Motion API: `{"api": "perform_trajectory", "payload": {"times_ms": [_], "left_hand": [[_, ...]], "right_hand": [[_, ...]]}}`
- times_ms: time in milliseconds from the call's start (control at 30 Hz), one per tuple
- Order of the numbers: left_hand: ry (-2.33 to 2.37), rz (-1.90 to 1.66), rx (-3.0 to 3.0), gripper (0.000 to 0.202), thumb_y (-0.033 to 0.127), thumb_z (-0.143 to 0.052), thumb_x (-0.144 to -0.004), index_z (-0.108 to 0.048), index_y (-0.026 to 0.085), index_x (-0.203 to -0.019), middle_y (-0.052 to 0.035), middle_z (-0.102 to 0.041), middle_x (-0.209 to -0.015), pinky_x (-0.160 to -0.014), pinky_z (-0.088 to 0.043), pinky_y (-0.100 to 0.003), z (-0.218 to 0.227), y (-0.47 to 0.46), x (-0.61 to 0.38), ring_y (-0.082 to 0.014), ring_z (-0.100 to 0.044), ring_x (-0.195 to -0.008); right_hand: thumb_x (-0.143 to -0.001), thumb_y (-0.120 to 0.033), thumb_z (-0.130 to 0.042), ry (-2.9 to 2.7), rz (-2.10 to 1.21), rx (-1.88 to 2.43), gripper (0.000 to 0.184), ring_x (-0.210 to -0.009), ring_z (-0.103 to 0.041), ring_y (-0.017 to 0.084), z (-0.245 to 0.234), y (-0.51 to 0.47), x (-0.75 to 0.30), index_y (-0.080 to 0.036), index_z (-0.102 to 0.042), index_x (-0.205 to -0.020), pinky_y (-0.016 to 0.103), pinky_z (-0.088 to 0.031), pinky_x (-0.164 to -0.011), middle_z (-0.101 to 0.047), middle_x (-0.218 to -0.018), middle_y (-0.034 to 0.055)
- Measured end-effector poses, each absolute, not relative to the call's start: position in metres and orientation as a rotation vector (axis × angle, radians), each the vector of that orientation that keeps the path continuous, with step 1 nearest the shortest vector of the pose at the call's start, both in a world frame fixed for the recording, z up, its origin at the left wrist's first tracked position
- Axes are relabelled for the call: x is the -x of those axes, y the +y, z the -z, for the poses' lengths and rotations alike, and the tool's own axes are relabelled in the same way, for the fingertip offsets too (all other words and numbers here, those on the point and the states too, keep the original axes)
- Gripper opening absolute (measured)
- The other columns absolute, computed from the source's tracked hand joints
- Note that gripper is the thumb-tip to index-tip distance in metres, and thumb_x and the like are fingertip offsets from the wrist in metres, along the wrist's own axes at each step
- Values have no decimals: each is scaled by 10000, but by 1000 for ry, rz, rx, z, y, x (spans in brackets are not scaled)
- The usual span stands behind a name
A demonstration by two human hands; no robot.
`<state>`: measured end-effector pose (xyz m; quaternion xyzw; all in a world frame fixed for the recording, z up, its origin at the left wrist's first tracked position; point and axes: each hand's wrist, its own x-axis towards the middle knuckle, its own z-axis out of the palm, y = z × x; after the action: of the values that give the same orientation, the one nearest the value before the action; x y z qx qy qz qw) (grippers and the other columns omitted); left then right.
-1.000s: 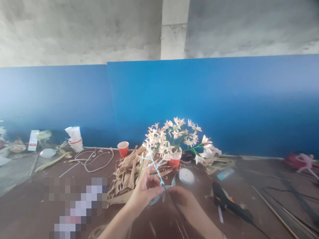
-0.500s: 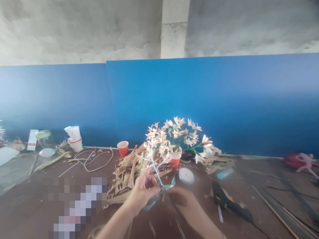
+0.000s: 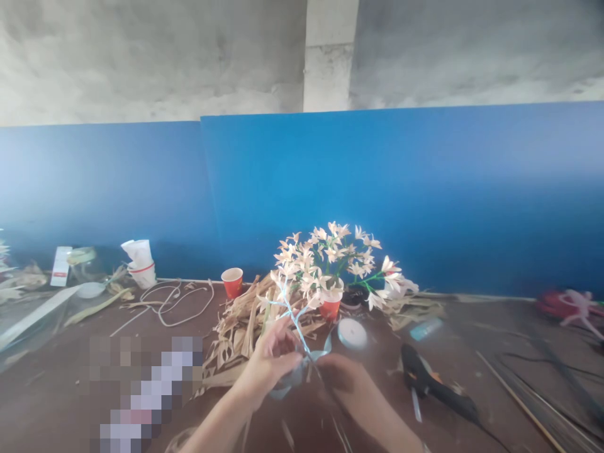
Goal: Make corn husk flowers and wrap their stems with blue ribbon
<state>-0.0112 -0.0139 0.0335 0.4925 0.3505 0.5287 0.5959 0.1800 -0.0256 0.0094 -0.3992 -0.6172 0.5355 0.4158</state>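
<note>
Between my hands is an artificial flower stem (image 3: 297,322), wound in light blue tape, with thin side branches and pale flowers at the top. My left hand (image 3: 274,355) is closed around its lower part, thumb against curled fingers. My right hand (image 3: 346,376) is closed at the stem's lower end, where the tape meets it; its fingers are partly hidden and blurred. A loose length of blue tape (image 3: 327,343) runs up from there to a tape roll (image 3: 352,333) lying on the table. Thin wires (image 3: 340,434) extend below the right hand.
Pale flowers (image 3: 333,251) stand in a red cup (image 3: 329,309) behind my hands, beside dry husks (image 3: 240,327). Another red cup (image 3: 233,283) and a white cable (image 3: 165,308) are left. A black glue gun (image 3: 436,387) and long thin rods (image 3: 519,402) lie right.
A long pale strip now stretches across the far left of the table. My hands and the stem have barely moved; the left fingers shifted slightly.
</note>
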Motion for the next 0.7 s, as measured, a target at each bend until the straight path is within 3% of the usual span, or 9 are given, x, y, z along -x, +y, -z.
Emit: {"api": "perform_trajectory", "payload": {"times_ms": [100,167,400,533,700], "left_hand": [[784,-1290,-1086,400,177,-672,-672,-664,202,-1071,-73,-666,-1014,-842,-424,-309,-44,-17,12,-207,-589,-937],[815,-1343,-1067,313,239,-673,-708,-684,191,-1017,-77,-675,-1012,-884,-409,-314,-51,-18,11,-219,-586,-987],[974,-1401,-949,243,257,-809,-578,-653,161,-738,-8,-652,-700,-667,-439,-244,-54,-19,3,-139,-592,-685],[848,-1491,-819,222,200,-820,-540,-612,160,-606,-4,-657,-687,-639,-461,-239,-61,-19,12,-126,-594,-647],[704,-1679,-650,167,97,-795,-565,-638,140,-602,5,-659,-657,-581,-482,-167,-80,-13,41,-90,-606,-620]], "right_hand": [[-626,-322,-758,-1570,-1350,998,318,-800,-635,224,-10,-25,-181,-149,-688,-883,312,-515,-734,-696,-808,55],[-652,-289,-724,-1619,-1366,1030,277,-821,-637,227,-16,-26,-182,-142,-695,-885,317,-513,-752,-702,-839,63],[-629,-141,-629,-1797,-1322,1159,255,-732,-633,187,-21,-26,-190,-151,-698,-875,253,-495,-653,-709,-805,38],[-617,-208,-684,-1784,-1223,1222,217,-663,-593,160,-13,-21,-197,-177,-681,-831,225,-467,-587,-677,-716,7],[-641,-356,-704,-1631,-1177,1246,223,-600,-545,143,-15,-12,-210,-191,-617,-763,226,-444,-542,-615,-633,-22]]}}
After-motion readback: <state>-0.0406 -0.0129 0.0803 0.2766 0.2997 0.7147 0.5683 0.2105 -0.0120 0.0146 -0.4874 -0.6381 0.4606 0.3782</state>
